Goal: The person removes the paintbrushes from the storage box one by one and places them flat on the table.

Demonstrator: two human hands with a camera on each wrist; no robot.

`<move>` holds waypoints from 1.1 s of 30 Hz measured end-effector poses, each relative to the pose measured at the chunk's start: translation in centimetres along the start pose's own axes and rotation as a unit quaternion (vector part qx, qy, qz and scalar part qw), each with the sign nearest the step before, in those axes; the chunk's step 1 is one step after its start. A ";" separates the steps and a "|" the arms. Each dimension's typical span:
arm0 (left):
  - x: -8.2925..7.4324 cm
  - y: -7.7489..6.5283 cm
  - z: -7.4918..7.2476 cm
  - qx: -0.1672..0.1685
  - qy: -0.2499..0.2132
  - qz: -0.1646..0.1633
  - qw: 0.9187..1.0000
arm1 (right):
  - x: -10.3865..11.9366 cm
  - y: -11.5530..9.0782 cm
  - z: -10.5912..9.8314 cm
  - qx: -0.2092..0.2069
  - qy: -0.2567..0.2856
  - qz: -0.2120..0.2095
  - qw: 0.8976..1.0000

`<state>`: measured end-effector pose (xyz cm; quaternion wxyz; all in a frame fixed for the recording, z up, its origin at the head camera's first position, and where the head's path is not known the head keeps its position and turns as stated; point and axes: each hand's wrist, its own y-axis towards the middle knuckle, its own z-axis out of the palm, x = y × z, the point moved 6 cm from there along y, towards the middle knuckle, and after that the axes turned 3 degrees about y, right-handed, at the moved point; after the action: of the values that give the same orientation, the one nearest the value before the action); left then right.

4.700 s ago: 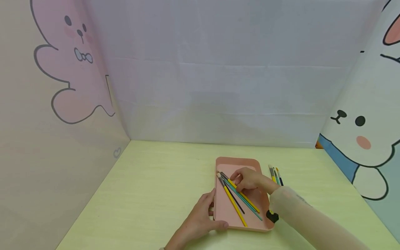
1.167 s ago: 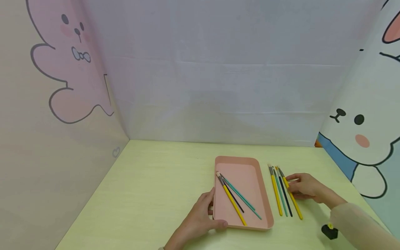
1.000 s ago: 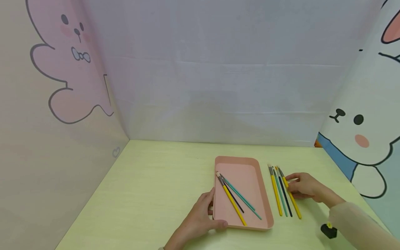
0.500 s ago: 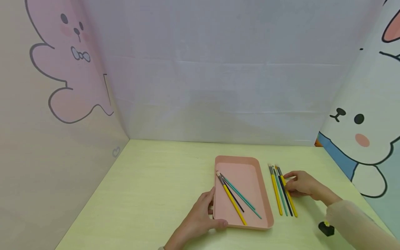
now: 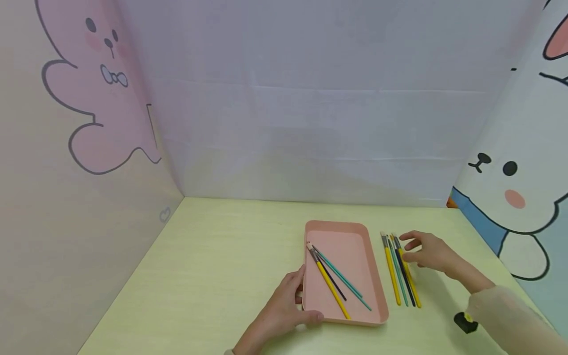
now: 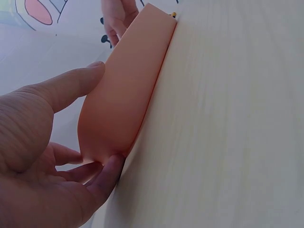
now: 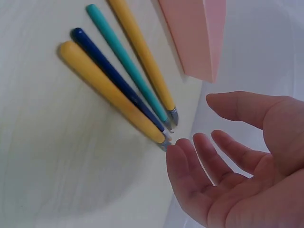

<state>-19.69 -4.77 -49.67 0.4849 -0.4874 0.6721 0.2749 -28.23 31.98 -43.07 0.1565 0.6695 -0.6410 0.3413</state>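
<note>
My left hand (image 5: 284, 305) grips the near left corner of a pink tray (image 5: 343, 236), thumb on the rim and fingers at the outer wall (image 6: 118, 90). Inside lie a yellow paintbrush (image 5: 334, 290), a dark one and two teal ones (image 5: 343, 278), crossing at their bristle ends. Right of the tray is a row of brushes on the table: yellow (image 5: 393, 281), teal (image 5: 401, 285), dark blue (image 7: 111, 73) and another yellow (image 7: 107, 90). My right hand (image 5: 428, 251) hovers by the bristle end of this last one, fingers spread and loosely bent, holding nothing.
The pale yellow table (image 5: 222, 256) is walled by a plain white sheet (image 5: 310, 123) behind and cartoon-printed sheets at left and right. A black object with a yellow part (image 5: 466, 321) shows under the right sleeve (image 5: 506, 315).
The right hand took a yellow paintbrush from the tray to the row's right end, nudged it left against the dark blue one, then let go and lifted. The left hand stays on the tray.
</note>
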 end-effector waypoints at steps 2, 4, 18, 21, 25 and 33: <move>0.0 0.0 0.0 0.000 -0.001 0.003 1.000 | 1.1 -0.4 -0.2 -0.005 -0.006 -0.024 1.000; 0.0 0.0 0.0 0.001 -0.005 0.008 1.000 | 2.3 -0.7 -0.2 -0.009 -0.009 -0.047 0.999; 0.3 0.1 0.0 0.002 0.002 -0.001 1.000 | 8.6 -0.4 2.4 -0.010 -0.020 -0.143 0.989; 0.3 0.1 0.0 0.001 0.002 0.000 1.000 | 9.7 -0.2 3.3 -0.003 -0.021 -0.158 0.987; 0.3 0.1 0.0 0.001 0.002 -0.006 1.000 | 10.9 0.2 4.4 0.004 -0.024 -0.173 0.985; 0.2 0.1 0.1 0.004 0.002 -0.012 1.000 | 12.2 0.9 6.1 0.025 -0.015 -0.178 0.984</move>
<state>-19.78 -4.73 -49.89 0.4887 -0.4944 0.6680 0.2657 -28.22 18.71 -39.63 0.1879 0.7815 -0.5056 0.3136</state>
